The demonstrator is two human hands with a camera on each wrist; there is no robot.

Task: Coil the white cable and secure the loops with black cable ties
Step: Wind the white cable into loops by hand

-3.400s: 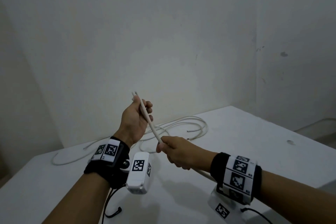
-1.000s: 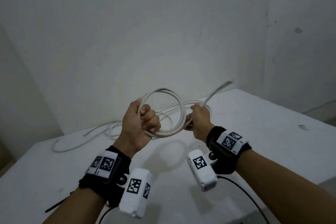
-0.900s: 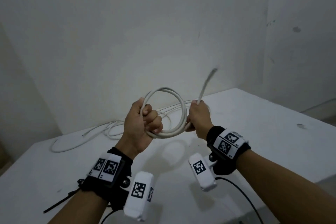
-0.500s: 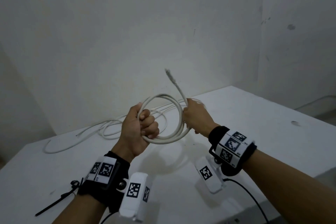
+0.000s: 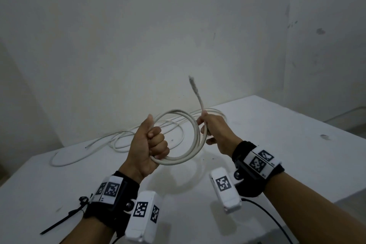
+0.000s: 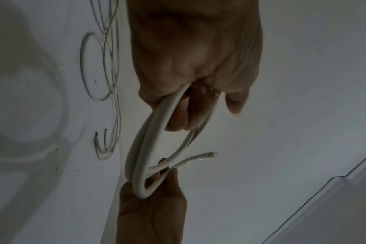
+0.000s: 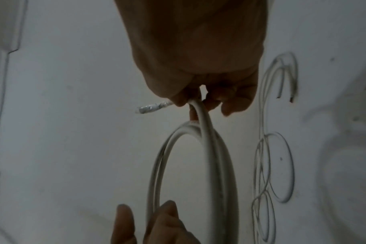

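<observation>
White table against white walls: left hand fists the white cable coil above it; right hand pinches the connector end upward. Black cable tie lies near the front-left edge.

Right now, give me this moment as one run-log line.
left hand: grips cable coil | right hand: pinches cable end, pointing up | ties: on table, unused | more cable: loose behind
</observation>
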